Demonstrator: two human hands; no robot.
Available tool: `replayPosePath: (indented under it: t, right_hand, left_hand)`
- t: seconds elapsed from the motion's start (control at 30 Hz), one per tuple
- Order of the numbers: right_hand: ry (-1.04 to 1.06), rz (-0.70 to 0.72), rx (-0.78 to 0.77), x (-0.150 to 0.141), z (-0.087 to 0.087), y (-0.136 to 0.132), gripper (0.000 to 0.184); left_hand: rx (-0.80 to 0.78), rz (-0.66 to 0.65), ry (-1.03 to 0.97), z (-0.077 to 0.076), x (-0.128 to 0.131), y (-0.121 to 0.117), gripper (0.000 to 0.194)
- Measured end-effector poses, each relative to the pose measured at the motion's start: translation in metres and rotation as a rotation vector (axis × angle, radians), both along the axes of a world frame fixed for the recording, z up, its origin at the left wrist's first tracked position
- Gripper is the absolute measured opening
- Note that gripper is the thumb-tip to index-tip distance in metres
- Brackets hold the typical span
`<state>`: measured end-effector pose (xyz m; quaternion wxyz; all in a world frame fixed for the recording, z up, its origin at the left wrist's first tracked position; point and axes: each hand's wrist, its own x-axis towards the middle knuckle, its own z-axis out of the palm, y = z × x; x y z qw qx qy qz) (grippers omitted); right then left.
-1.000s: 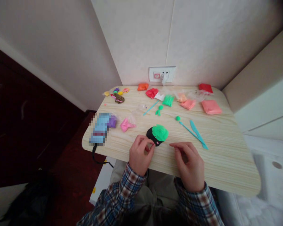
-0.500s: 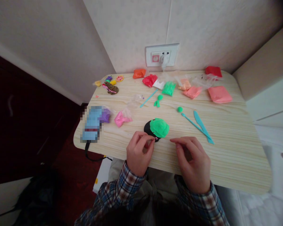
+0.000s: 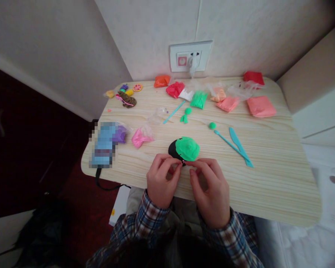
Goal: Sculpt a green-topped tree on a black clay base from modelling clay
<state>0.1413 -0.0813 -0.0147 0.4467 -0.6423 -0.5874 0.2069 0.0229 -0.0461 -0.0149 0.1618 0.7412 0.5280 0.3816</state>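
A black clay piece [image 3: 173,148] topped with a lumpy green clay layer [image 3: 187,149] lies near the table's front edge. At its near end sits a small pink detail [image 3: 183,162]. My left hand [image 3: 162,180] has thumb and forefinger pinched together at that end; whatever is between the tips is too small to make out. From the other side, my right hand [image 3: 212,190] touches the same spot with an outstretched forefinger, its thumb held apart. Beyond them lie a green clay ball [image 3: 212,125] and a green clay shape [image 3: 185,116].
Blue modelling tools, a knife [image 3: 240,146] and a thin stick [image 3: 231,144], cross at the right. Bagged clay, including a salmon block [image 3: 261,107] and a pink bag [image 3: 141,137], lies around. A blurred blue device [image 3: 104,145] with a black cable is at left.
My right hand has moved left, bringing its forefinger to the near end of the black piece. My left hand stays pinched there. The view has shifted slightly.
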Motion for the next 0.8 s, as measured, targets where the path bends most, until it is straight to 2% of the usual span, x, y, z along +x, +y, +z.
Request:
replayPosePath:
  t: [0.23, 0.47, 0.8]
  right_hand:
    - [-0.017, -0.017, 0.037, -0.0002, -0.0003, -0.0003, 0.022]
    - [-0.033, 0.056, 0.027, 0.0014, 0.0008, -0.001, 0.021]
    - [0.02, -0.058, 0.024, 0.0047, 0.002, -0.0012, 0.019]
  left_hand:
    - [0.015, 0.02, 0.027, -0.0017, 0.0021, -0.0015, 0.004]
    - [0.016, 0.016, 0.074, -0.0026, 0.0018, -0.0024, 0.006]
    - [0.031, 0.024, 0.062, -0.0026, 0.0026, -0.0013, 0.004]
